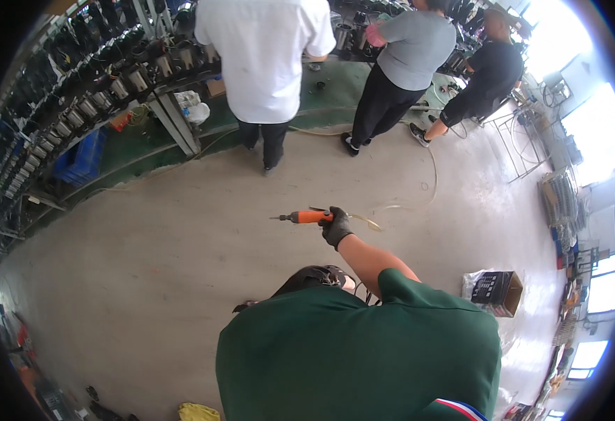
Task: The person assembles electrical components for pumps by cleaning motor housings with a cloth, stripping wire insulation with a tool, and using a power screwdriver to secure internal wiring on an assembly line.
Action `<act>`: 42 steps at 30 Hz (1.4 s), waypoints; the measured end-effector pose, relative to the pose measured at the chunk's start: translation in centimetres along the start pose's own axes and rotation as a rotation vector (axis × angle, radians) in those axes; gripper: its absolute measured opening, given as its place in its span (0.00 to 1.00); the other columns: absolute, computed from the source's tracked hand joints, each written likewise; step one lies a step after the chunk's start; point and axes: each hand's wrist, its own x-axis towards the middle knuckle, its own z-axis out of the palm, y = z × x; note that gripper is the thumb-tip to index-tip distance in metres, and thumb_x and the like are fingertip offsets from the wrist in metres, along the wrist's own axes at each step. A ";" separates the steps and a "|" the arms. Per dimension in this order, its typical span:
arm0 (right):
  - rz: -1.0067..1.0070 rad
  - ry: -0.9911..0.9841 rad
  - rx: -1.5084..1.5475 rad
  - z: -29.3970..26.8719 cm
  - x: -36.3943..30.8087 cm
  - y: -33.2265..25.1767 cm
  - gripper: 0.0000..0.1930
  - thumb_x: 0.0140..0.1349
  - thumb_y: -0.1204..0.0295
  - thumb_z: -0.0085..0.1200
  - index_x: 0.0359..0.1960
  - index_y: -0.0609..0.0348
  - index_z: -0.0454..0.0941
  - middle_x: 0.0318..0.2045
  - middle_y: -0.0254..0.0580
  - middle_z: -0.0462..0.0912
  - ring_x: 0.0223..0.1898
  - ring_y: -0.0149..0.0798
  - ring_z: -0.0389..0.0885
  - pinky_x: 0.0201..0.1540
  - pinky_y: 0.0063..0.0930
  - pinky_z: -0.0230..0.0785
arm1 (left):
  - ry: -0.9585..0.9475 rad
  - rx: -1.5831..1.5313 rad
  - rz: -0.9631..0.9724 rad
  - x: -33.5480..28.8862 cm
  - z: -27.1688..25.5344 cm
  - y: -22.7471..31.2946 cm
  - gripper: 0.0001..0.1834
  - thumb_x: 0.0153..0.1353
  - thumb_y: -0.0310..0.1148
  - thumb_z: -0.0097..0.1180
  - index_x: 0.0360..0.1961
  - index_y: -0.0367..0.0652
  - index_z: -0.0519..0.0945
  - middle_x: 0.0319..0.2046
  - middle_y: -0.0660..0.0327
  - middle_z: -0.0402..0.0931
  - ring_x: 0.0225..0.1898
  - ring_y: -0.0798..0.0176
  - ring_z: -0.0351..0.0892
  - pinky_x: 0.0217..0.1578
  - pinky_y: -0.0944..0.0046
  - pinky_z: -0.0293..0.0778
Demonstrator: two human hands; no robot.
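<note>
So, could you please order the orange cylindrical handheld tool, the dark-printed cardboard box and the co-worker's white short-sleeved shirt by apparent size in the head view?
1. White shirt
2. Cardboard box
3. Orange tool

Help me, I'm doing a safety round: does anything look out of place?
Yes: a thin hose curves loosely across the floor behind the co-workers, where feet could catch. Nothing else clearly stands out.

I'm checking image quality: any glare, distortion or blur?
Head view, upper right: the bright white windows are blown out; head view, left: the row of silver metal cylinders bows, likely fisheye bending; head view, centre: the orange cylindrical power tool in the black-gloved right hand looks fairly sharp.
</note>
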 end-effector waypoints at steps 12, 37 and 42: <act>0.027 0.075 0.105 15.6 -4.0 17.6 0.14 0.61 0.53 0.56 0.36 0.48 0.75 0.20 0.42 0.78 0.16 0.39 0.76 0.17 0.27 0.65 | -0.046 -0.001 0.038 22.8 -8.3 11.8 0.35 0.65 0.41 0.63 0.69 0.37 0.67 0.66 0.53 0.68 0.60 0.57 0.70 0.61 0.53 0.67; 0.084 0.015 -0.123 67.3 7.2 45.7 0.17 0.62 0.48 0.51 0.39 0.46 0.75 0.20 0.37 0.78 0.16 0.33 0.74 0.16 0.25 0.59 | 0.113 -0.250 -0.130 63.9 -15.0 42.8 0.34 0.64 0.41 0.66 0.67 0.37 0.71 0.63 0.53 0.73 0.55 0.57 0.76 0.56 0.53 0.74; 0.018 0.039 -0.062 74.9 6.6 49.9 0.17 0.60 0.48 0.54 0.39 0.47 0.75 0.20 0.39 0.78 0.16 0.35 0.75 0.15 0.25 0.61 | 0.101 -0.238 -0.160 74.4 -17.6 47.8 0.34 0.63 0.41 0.66 0.67 0.37 0.71 0.62 0.53 0.74 0.54 0.57 0.78 0.55 0.53 0.75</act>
